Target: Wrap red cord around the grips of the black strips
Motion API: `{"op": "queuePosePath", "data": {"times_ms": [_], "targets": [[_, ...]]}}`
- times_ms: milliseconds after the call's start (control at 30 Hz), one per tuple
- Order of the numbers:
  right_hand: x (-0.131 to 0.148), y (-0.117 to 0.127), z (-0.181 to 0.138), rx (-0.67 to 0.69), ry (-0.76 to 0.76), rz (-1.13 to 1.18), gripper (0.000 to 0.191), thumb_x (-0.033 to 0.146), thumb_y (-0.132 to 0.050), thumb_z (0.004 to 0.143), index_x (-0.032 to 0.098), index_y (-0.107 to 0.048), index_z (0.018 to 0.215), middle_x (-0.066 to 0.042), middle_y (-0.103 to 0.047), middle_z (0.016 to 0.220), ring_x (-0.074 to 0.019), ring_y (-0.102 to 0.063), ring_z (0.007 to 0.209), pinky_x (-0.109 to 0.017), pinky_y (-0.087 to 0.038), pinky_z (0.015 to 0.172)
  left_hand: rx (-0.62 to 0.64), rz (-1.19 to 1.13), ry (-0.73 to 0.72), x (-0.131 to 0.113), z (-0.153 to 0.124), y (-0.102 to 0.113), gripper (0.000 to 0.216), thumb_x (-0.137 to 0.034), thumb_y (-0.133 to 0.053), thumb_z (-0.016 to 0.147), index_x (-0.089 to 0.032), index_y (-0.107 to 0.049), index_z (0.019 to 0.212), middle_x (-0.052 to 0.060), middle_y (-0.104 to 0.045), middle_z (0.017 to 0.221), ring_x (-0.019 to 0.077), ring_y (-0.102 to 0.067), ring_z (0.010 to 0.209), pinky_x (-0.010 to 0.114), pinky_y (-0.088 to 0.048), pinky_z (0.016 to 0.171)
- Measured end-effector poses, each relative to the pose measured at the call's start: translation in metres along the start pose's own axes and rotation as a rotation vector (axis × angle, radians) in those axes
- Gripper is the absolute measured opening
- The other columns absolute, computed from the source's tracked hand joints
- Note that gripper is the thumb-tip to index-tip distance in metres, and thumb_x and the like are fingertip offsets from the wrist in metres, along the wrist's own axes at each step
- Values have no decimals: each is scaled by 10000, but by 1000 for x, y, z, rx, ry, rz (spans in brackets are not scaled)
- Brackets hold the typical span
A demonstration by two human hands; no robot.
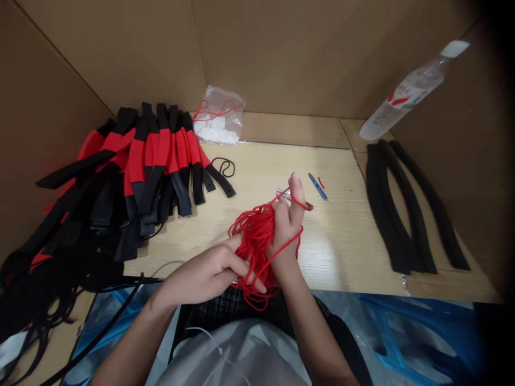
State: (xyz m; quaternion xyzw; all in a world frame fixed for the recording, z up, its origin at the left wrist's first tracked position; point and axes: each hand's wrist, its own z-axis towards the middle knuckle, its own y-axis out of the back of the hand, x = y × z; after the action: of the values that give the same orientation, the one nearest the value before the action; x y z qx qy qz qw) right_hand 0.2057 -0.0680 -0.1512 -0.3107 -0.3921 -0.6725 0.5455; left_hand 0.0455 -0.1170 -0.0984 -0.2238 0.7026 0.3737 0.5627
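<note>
A loose bundle of thin red cord [254, 230] hangs between my hands above the table's front edge. My left hand [203, 273] comes in from the left with its fingers closed on the strands. My right hand [286, 230] grips the bundle from the other side, its index finger pointing up with a strand looped over it. Another strand runs down across the back of this hand. Partly hidden behind the raised finger lies a small metal tool with a red end [309, 206]. Beside it are a blue pointed blade-like piece [317, 186] and a short red scrap.
A heap of black and red straps [161, 150] covers the table's left side. At the back lies a clear plastic bag [219, 120] with white pieces and red cord. Several black foam-like strips [388, 214] lie right, below a plastic bottle [406, 94]. Cardboard walls surround the table.
</note>
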Motion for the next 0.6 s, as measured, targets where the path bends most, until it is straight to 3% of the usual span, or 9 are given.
{"op": "queuePosePath", "data": {"times_ms": [100, 200, 300, 400, 500, 600], "targets": [[7, -2, 8, -26, -30, 50, 166, 160, -507, 888, 243, -622, 975, -62, -445, 1478, -254, -432, 1348, -503, -357, 1107, -11, 64, 42, 1, 1, -3, 394, -58, -452, 886, -262, -788, 906, 54, -620, 1084, 193, -590, 1025, 343, -458, 953], [15, 5, 16, 118, -287, 353, 197, 287, -497, 927, 226, -658, 1023, -89, -619, 1282, -229, -619, 1101, -406, -529, 895, -93, 95, 77, 3, 0, 1, 354, -55, -442, 883, -235, -746, 903, 34, -626, 978, 170, -599, 924, 310, -465, 866], [20, 18, 24, 219, -465, 614, 310, 424, -500, 926, 219, -701, 1043, -83, -712, 1039, -206, -669, 938, -334, -566, 766, -259, 142, 89, 6, -2, 13, 273, -64, -462, 864, -208, -692, 832, 13, -630, 866, 152, -585, 824, 279, -455, 776], [17, 36, 32, 262, -490, 607, 273, 426, -570, 893, 221, -731, 975, -68, -730, 956, -212, -675, 910, -370, -567, 822, -442, 89, 96, 10, -6, 28, 171, -120, -523, 857, -195, -673, 823, 9, -627, 811, 138, -566, 742, 256, -448, 690], [6, 52, 38, 271, -483, 548, 238, 405, -596, 880, 210, -731, 895, -70, -730, 948, -214, -675, 855, -376, -575, 768, -653, -36, 113, 15, -7, 39, 58, -193, -623, 824, -191, -675, 850, 12, -642, 816, 133, -561, 718, 241, -449, 647], [-5, 61, 41, 111, -384, 490, 162, 320, -610, 845, 209, -726, 866, -60, -691, 966, -203, -640, 895, -326, -562, 722, -816, -108, 121, 19, -7, 44, 116, -207, -676, 789, -196, -684, 905, 11, -659, 889, 129, -563, 749, 230, -447, 655]]}}
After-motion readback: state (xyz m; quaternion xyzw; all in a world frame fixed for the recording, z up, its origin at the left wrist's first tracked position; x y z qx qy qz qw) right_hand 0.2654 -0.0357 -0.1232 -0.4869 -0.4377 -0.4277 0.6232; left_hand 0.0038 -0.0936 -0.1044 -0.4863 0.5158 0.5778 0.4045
